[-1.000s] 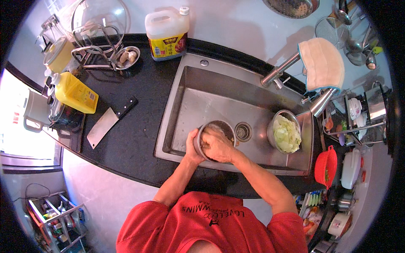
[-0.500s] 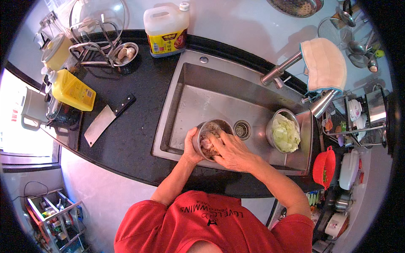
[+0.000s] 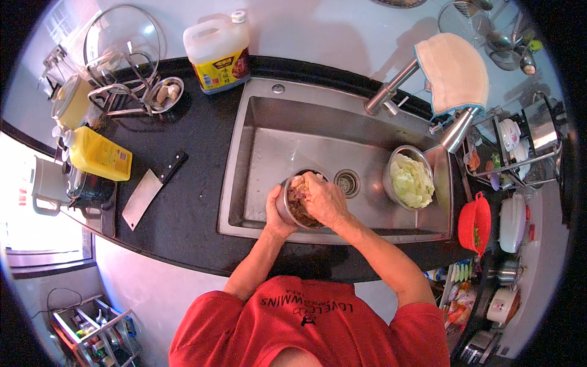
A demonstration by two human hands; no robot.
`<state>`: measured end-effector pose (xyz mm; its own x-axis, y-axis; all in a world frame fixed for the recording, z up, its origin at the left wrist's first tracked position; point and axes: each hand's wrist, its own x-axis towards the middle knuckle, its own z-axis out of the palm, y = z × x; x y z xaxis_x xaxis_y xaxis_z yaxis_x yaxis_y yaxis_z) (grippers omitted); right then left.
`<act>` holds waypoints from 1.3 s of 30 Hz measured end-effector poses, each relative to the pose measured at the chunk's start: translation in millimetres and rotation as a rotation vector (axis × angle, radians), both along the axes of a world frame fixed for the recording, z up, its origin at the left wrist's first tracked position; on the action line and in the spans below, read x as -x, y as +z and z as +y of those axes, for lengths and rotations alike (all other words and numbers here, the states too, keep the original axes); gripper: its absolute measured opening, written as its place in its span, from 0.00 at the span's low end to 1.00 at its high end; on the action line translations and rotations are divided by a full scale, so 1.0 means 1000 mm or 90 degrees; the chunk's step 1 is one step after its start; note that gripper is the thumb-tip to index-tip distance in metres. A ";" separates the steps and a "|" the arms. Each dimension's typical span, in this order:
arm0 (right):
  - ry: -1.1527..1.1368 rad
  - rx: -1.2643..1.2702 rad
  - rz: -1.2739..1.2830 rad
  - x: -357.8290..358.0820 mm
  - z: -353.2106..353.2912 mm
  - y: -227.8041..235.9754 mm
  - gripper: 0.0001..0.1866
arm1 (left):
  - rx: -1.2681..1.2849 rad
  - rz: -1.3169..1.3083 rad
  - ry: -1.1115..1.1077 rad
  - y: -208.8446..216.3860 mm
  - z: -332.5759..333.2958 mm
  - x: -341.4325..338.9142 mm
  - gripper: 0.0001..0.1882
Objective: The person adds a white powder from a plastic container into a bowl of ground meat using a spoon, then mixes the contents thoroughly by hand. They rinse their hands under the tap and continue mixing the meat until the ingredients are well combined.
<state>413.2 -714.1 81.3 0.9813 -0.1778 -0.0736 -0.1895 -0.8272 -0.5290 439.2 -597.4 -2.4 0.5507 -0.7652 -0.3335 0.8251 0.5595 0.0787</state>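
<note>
A round steel bowl is held over the near side of the sink, with my left hand wrapped round its left wall. Inside lie brownish-pink pieces that look like raw meat, in dark wet liquid. My right hand reaches into the bowl from the right, its fingers curled together around some of the meat. The fingertips are partly hidden. Right of the drain, a second steel bowl holds pale green cabbage leaves.
A cleaver lies on the black counter at left. Behind it stand a yellow bottle, a lid rack and a large jug. The faucet bears a cloth; a red basket sits at right.
My right hand's fingers, spread over the meat before, have curled inward and gathered some of it. The left hand keeps its hold on the bowl. The whole view has shifted slightly.
</note>
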 end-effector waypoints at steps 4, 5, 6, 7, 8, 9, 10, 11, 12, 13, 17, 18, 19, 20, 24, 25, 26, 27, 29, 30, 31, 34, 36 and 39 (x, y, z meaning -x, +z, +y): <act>0.033 -0.014 -0.096 0.002 0.003 0.018 0.21 | 0.039 0.001 0.017 0.008 0.002 -0.002 0.32; 0.052 -0.032 -0.138 0.003 0.004 0.021 0.21 | 0.052 -0.004 0.023 0.009 0.003 -0.002 0.32; 0.068 -0.096 -0.116 0.010 0.006 0.021 0.27 | 0.068 -0.008 0.027 0.010 0.003 -0.002 0.32; 0.089 -0.087 -0.054 0.015 0.005 0.009 0.36 | 0.082 -0.011 0.033 0.010 0.004 -0.002 0.32; 0.114 -0.094 -0.098 0.025 0.001 0.007 0.32 | 0.117 0.016 0.037 0.008 0.005 -0.001 0.31; 0.143 -0.104 -0.140 0.030 0.001 0.006 0.28 | 0.117 0.005 0.033 0.003 0.006 -0.001 0.31; 0.160 -0.075 -0.140 0.032 0.004 0.008 0.24 | 0.118 -0.005 0.029 -0.002 0.008 -0.002 0.31; 0.177 -0.047 -0.141 0.034 0.007 0.013 0.20 | 0.118 -0.016 0.025 -0.006 0.009 -0.002 0.31; 0.189 -0.017 -0.139 0.037 0.008 0.016 0.16 | 0.116 -0.004 0.024 -0.008 0.008 0.001 0.31; 0.199 -0.010 -0.123 0.036 0.008 0.014 0.13 | 0.090 -0.010 0.025 -0.009 0.009 0.002 0.31; 0.182 0.056 -0.132 0.021 0.021 0.002 0.06 | 0.020 -0.007 0.026 0.002 0.007 0.006 0.30; 0.161 0.081 -0.123 0.014 0.022 -0.005 0.06 | 0.013 0.009 0.024 0.004 0.005 0.006 0.30; 0.136 0.106 -0.116 0.007 0.022 -0.012 0.06 | 0.005 0.023 0.019 0.006 0.005 0.005 0.30; 0.115 0.139 -0.087 0.001 0.020 -0.017 0.06 | 0.003 0.045 -0.007 0.009 0.006 0.005 0.30; 0.043 0.146 -0.019 -0.009 0.017 -0.024 0.06 | 0.003 0.042 0.008 0.007 0.008 0.000 0.32; 0.069 0.125 -0.023 -0.006 0.016 -0.018 0.06 | 0.017 0.028 0.017 0.003 0.009 0.000 0.32; 0.095 0.104 -0.028 -0.002 0.017 -0.010 0.06 | 0.031 0.014 0.025 0.001 0.010 -0.001 0.32; 0.122 0.085 -0.026 0.005 0.014 -0.005 0.06 | 0.048 0.007 0.034 0.000 0.009 0.000 0.32; 0.161 0.031 0.010 0.020 0.007 0.004 0.09 | 0.031 -0.029 0.058 0.001 0.008 -0.001 0.32; 0.167 0.004 -0.010 0.027 0.005 0.014 0.11 | 0.041 -0.052 0.069 -0.003 0.007 -0.001 0.32; 0.172 -0.023 -0.029 0.031 0.004 0.021 0.13 | 0.051 -0.073 0.080 -0.004 0.007 -0.002 0.32; 0.064 -0.008 -0.003 0.018 0.005 0.034 0.20 | 0.063 -0.115 0.101 0.008 0.002 0.000 0.35; 0.032 0.012 0.073 0.007 0.008 0.019 0.20 | -0.013 -0.242 0.069 0.011 0.002 0.003 0.38; 0.028 -0.033 0.032 -0.002 0.016 -0.010 0.19 | -0.038 -0.161 0.092 0.011 0.001 0.001 0.39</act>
<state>414.9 -698.6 71.1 0.9829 -0.1297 -0.1304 -0.1810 -0.8067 -0.5625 437.8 -596.4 8.8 0.7237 -0.6561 -0.2139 0.6873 0.6575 0.3087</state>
